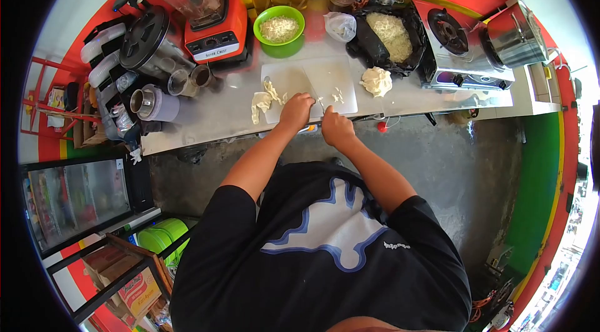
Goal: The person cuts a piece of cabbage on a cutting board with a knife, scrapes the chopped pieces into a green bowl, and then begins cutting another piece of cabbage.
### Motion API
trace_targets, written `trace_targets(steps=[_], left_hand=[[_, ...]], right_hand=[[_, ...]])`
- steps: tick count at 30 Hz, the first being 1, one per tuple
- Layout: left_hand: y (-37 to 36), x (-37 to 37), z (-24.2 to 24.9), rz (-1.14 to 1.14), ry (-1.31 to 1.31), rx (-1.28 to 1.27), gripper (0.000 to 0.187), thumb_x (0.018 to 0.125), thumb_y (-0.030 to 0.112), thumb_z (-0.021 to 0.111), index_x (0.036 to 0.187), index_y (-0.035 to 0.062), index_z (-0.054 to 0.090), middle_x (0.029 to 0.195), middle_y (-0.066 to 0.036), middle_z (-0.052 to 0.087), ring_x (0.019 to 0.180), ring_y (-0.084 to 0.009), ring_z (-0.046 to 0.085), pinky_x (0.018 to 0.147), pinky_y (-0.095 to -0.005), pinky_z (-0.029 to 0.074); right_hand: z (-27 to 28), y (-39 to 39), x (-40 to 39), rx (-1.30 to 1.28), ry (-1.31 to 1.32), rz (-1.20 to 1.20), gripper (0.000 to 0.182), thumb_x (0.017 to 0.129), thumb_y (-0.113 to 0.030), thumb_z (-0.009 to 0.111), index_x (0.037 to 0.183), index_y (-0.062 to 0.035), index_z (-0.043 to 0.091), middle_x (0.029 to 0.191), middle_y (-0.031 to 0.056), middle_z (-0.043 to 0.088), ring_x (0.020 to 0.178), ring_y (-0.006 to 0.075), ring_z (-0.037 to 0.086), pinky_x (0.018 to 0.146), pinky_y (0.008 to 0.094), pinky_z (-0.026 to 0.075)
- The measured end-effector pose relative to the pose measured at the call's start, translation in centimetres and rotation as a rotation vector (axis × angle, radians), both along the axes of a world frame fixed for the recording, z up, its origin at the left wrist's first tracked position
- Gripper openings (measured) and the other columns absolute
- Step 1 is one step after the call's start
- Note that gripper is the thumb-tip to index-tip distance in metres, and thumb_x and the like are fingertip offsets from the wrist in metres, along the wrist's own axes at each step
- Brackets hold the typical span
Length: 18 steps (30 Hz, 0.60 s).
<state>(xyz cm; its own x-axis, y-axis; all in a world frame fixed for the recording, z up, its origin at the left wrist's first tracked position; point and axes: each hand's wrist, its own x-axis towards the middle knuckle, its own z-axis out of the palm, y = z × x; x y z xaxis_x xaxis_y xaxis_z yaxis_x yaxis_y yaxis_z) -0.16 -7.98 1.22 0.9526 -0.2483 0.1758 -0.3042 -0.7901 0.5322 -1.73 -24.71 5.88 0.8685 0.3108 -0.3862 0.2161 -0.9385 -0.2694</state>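
Against the red wall our grey table (219,113) carries a white cutting board (312,79). Our left hand (295,112) pins pale food there, fingers curled, while our right hand (336,127) closes round a knife (320,104); shreds fill the green bowl (279,27) just behind.

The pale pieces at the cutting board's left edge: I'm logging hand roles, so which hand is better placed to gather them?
Left. The left hand rests beside the pale pieces on the cutting board; the right hand is farther away.
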Motion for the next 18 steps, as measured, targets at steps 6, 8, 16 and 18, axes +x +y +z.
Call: trace_targets(steps=[6, 8, 16, 18], left_hand=[[0.4, 0.6, 0.0, -0.033, 0.029, -0.051, 0.014, 0.081, 0.003, 0.062, 0.085, 0.0035, 0.075, 0.086, -0.014, 0.066, 0.091, -0.0337, 0.065, 0.083, -0.0432, 0.054], [0.6, 1.1, 0.4, -0.05, 0.068, 0.014, 0.01, 0.079, 0.002, 0.066, 0.083, 0.0027, 0.075, 0.087, -0.015, 0.07, 0.086, -0.0345, 0.067, 0.079, -0.0433, 0.055], [0.6, 2.4, 0.5, -0.039, 0.133, -0.01, 0.01, 0.072, 0.002, 0.065, 0.076, 0.0045, 0.075, 0.08, -0.016, 0.069, 0.079, -0.0367, 0.068, 0.072, -0.0449, 0.054], [0.7, 2.5, 0.6, -0.03, 0.179, 0.015, 0.01, 0.07, 0.002, 0.065, 0.074, 0.0047, 0.074, 0.078, -0.017, 0.069, 0.077, -0.0375, 0.068, 0.07, -0.0455, 0.054]], right_hand=[[-0.9, 0.5, 0.9, -0.045, 0.0, 0.006, 0.023, 0.099, -0.018, 0.053, 0.109, 0.0015, 0.046, 0.096, 0.0273, 0.071, 0.092, 0.0435, 0.072, 0.08, 0.049, 0.058], [-1.0, 0.3, 1.6, -0.011, -0.012, 0.039, 0.022, 0.098, -0.017, 0.052, 0.109, 0.0017, 0.046, 0.095, 0.0275, 0.071, 0.091, 0.0427, 0.072, 0.079, 0.0491, 0.059], [-0.6, 0.8, 1.5, -0.047, 0.071, -0.001, 0.026, 0.098, -0.018, 0.052, 0.112, 0.0026, 0.045, 0.104, 0.0292, 0.07, 0.1, 0.0434, 0.07, 0.086, 0.0505, 0.056], [-0.2, 1.5, 2.0, -0.047, 0.076, 0.019, 0.028, 0.097, -0.017, 0.053, 0.114, 0.0027, 0.045, 0.106, 0.0295, 0.07, 0.102, 0.0435, 0.07, 0.089, 0.0506, 0.055]])
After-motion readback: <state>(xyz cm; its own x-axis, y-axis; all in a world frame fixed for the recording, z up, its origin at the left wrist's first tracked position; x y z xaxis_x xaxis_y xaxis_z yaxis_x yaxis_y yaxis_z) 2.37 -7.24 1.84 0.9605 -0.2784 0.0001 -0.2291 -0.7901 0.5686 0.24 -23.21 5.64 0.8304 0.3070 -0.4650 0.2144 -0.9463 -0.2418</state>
